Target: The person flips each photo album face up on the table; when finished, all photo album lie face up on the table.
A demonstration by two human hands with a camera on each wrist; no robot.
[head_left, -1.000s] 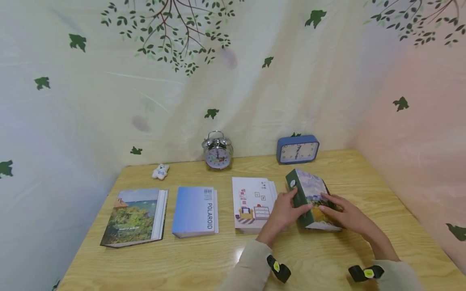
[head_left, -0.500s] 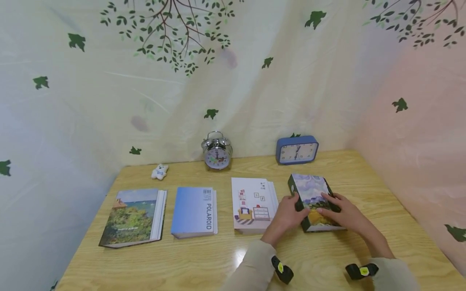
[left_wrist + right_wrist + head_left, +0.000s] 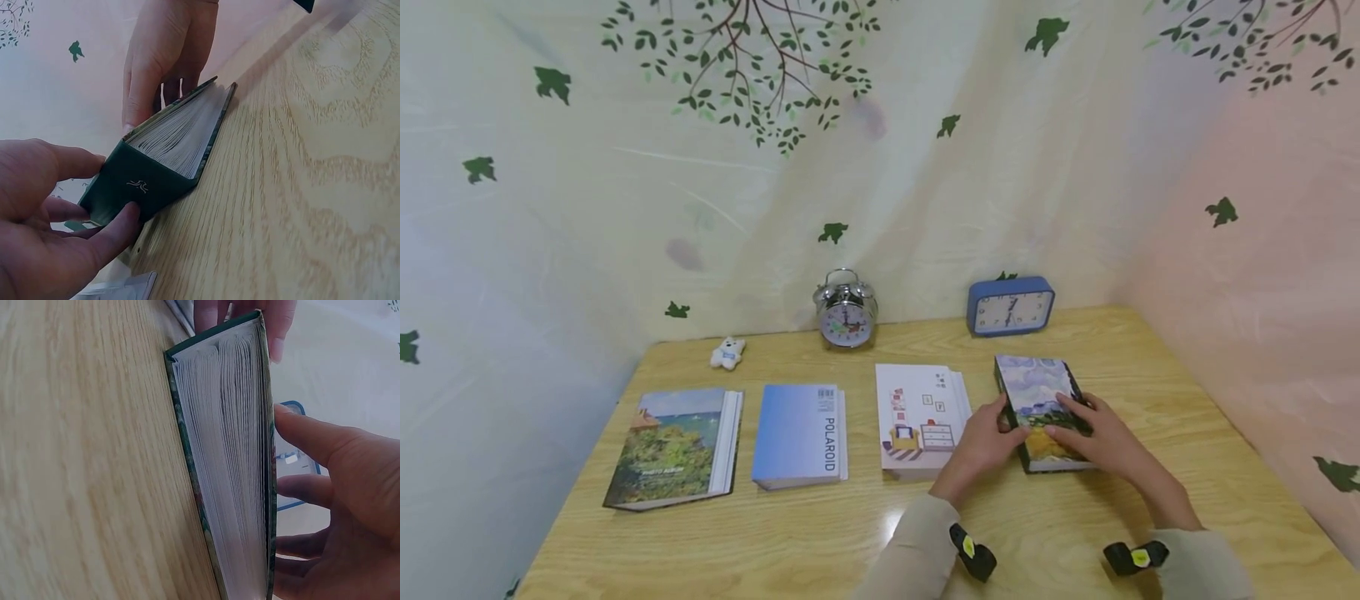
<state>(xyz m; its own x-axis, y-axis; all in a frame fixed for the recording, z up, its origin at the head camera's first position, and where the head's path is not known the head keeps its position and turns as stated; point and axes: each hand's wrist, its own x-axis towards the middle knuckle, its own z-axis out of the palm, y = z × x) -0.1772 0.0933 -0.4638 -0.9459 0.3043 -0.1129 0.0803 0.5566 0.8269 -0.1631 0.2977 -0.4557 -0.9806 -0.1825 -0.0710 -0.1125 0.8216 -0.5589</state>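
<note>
A thick photo album (image 3: 1041,400) with a painted landscape cover lies at the right of the wooden table, its dark green spine (image 3: 134,184) to the left. My left hand (image 3: 981,446) grips the spine side, thumb at the cover's edge and a fingertip against the spine. My right hand (image 3: 1108,442) rests on the front cover with its fingers spread and loosely extended. In the right wrist view, thumb and fingertips touch that cover while the white page edges (image 3: 225,450) show beside them. Part of the cover's right side is hidden under the right hand.
Three more albums stand in a row leftward: a white one (image 3: 917,408) beside my left hand, a blue Polaroid one (image 3: 793,433), and a landscape one (image 3: 673,446). Behind are a silver alarm clock (image 3: 846,312), a blue clock (image 3: 1011,307) and a small white bear (image 3: 727,353).
The album has gone from tilted, with its green spine facing up, to lying flat with the cover up. Both hands have stayed on it, shifting slightly.
</note>
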